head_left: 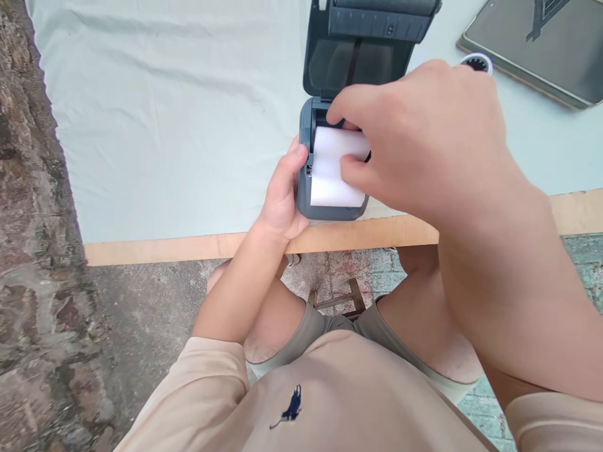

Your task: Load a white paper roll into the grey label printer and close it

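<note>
A small dark grey label printer (306, 201) is held near the table's front edge, its lid (377, 59) swung up and back. Inside its compartment sits a white paper roll (330, 182), with a flat end of paper toward me. My left hand (285, 188) wraps round the printer's left side, thumb on the rim. From the right, my right hand (424, 138) reaches over, its thumb on the paper and its bent index finger at the compartment's far end. The roll's right side is hidden behind that hand.
A pale cloth (164, 125) covers the table, which has a wooden front edge (188, 248). At the far right lies a dark flat slab (556, 56) with black strips on it. A round white-rimmed piece (478, 63) is partly hidden behind my right hand. A stone wall (38, 220) borders the left.
</note>
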Demonstrator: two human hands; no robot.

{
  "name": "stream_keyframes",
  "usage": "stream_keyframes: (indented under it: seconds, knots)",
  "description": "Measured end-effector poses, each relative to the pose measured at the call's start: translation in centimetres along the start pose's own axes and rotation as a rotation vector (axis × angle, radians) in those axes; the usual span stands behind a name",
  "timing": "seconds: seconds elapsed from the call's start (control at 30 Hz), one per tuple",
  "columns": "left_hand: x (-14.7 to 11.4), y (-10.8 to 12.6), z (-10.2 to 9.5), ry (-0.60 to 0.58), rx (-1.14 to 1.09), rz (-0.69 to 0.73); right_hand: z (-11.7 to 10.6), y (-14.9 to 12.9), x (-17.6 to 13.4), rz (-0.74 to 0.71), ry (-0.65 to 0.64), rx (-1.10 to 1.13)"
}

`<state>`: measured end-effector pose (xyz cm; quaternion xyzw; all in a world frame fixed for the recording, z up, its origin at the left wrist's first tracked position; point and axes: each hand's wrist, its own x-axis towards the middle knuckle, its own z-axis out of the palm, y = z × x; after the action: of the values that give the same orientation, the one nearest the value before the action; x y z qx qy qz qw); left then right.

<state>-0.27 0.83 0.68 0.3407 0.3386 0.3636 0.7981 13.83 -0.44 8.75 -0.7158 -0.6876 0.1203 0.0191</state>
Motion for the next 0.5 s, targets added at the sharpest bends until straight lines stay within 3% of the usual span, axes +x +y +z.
stream_keyframes:
  seconds: [0.13,0.23,0.33,0.4,0.5]
  knots:
    - [0.1,-0.1,0.0,0.06,-0.031,0.034,-1.0,0.8,-0.9,-0.049,0.105,0.118]
    - [0.3,-0.1,-0.2,0.094,-0.053,0.061,-0.2,2.1,-1.7,-0.209,0.276,0.527]
    - [0.4,0.0,-0.5,0.035,-0.092,0.016,2.0,3.5,-2.4,-0.183,0.389,0.94]
    - [0.4,0.1,-0.6,0.002,-0.102,-0.006,3.5,4.2,-2.8,-0.118,0.398,1.001]
    - [0.5,0.1,-0.9,-0.017,-0.107,-0.006,5.0,5.1,-3.0,-0.024,0.364,0.922]
